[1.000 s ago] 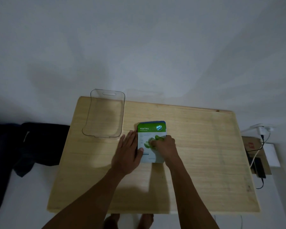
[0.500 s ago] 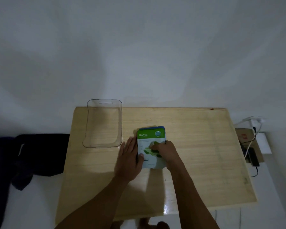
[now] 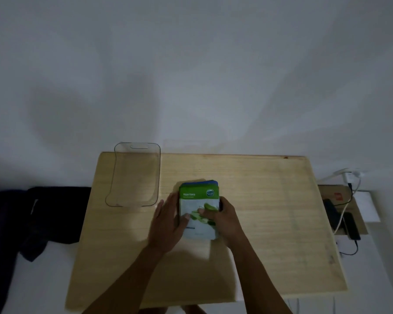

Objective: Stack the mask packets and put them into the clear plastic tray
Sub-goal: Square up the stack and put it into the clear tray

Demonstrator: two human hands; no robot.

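A stack of mask packets [image 3: 199,196] lies near the middle of the wooden table [image 3: 270,211]; the top one is green and white, marked Aloe Vera, and blue edges of others peek out behind it. My left hand [image 3: 167,223] presses against the stack's left edge with the thumb on top. From the right, my right hand [image 3: 222,217] clasps the stack, fingers on the top packet. The clear plastic tray [image 3: 154,177] stands empty at the table's back left corner, apart from the stack.
A dark cloth [image 3: 43,214] lies on the floor left of the table. To the right are a cardboard box [image 3: 336,196], a wall plug with white and black cables [image 3: 349,177], and dark devices. A white wall runs behind the table.
Both hands have closed in on the stack's sides, squaring it up; my left thumb now rests on the top packet. The camera view has tilted up a little.
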